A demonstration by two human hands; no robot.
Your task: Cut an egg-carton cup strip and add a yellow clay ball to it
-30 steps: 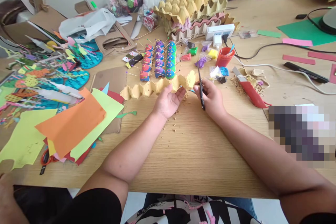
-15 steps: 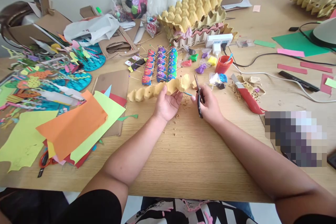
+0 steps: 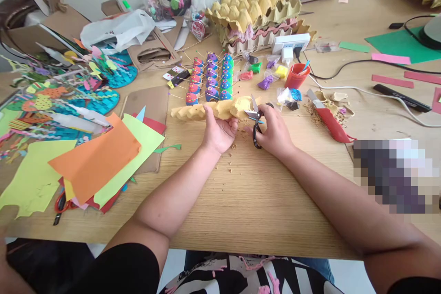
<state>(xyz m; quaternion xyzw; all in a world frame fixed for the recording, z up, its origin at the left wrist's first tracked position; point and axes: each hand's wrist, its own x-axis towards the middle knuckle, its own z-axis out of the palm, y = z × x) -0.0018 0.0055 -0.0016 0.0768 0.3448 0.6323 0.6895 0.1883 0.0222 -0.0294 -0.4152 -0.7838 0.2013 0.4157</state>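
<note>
The strip of egg tray (image 3: 213,111) is in the air over the counter (image 3: 223,220), between its near edge and the three painted caterpillars (image 3: 211,80). The left hand (image 3: 220,133) carries it in a light grip, with the thumb on the near side and the fingers curled under, toward the right end. The right hand (image 3: 275,128) has its grip around the handles of the scissors (image 3: 256,121), whose blades stand apart at that same end.

I think the first danger is the cut itself: the blades are near the left fingers, so if the strip turned suddenly, the scissors could catch skin instead of carton. The long left part is without support (at least, I see no other hand under it), so it could tip or bend when the blades press. Such soft carton may also tear, if the cut is pulled rather than closed.

The caterpillars, toward the far edge, have thin sticks pointing outward. The strip appears close in front of them, though I cannot judge the gap; one careless swing could knock them over. Small crumbs (image 3: 230,170) lie below, and more cutting would probably scatter others.
</note>
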